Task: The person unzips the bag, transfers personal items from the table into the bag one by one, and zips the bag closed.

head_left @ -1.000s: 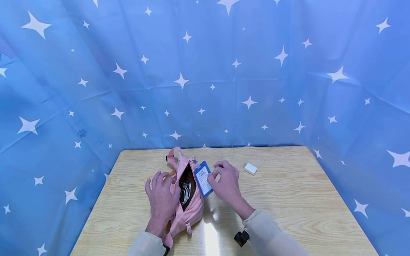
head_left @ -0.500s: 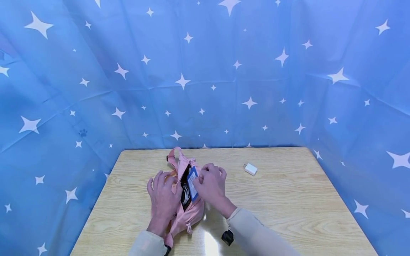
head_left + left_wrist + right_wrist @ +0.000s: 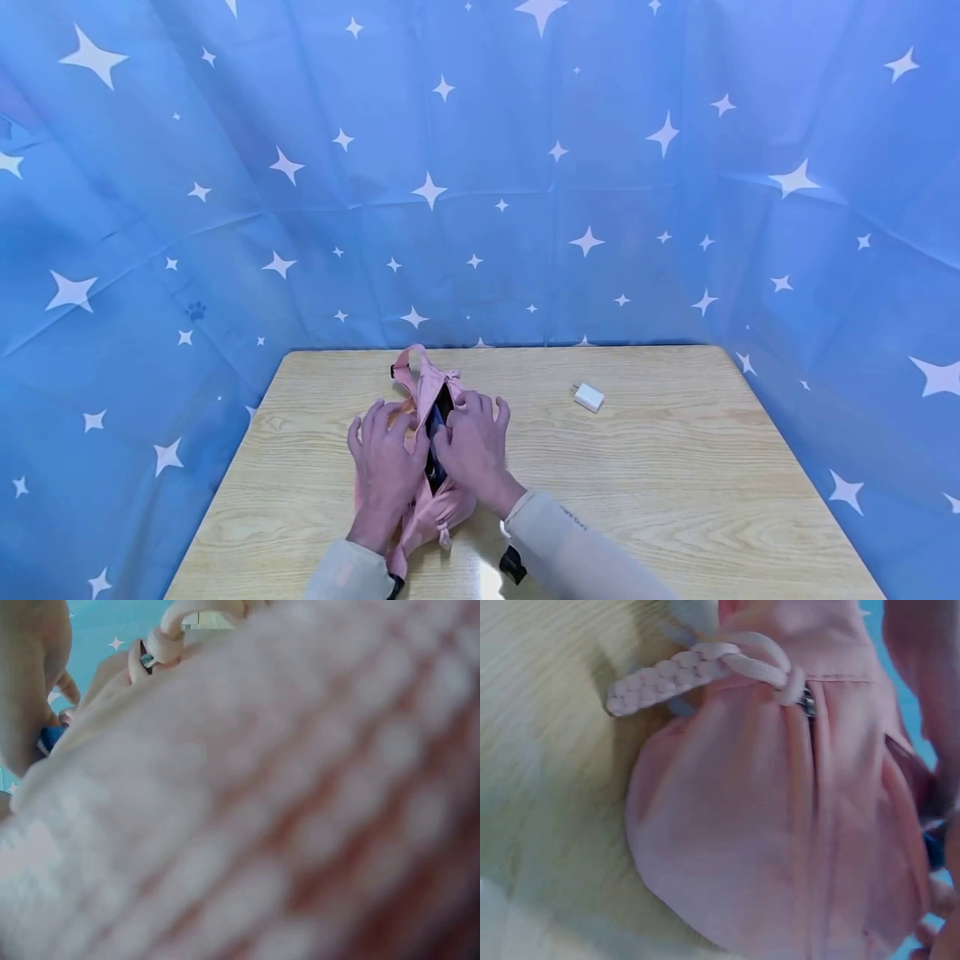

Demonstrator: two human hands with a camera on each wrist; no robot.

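Observation:
A pink waist bag stands on the table with its top opening spread. At its left side my left hand grips the rim, the thumb at the opening and the fingers bent over the fabric. My right hand is at the opening from the right, pinching a blue ID card holder that is mostly inside the bag. A blue bit of the card holder shows under the fingers in the left wrist view. The bag's dark interior is largely covered by the hands.
A white charger plug lies on the wooden table to the right of the bag. A braided pink zipper pull hangs off the bag's near end. Behind the table hangs a blue curtain with white stars.
My right hand has moved left with the card holder, from beside the bag down into its opening. The white cable seen inside earlier is now hidden. My left hand stays on the rim.

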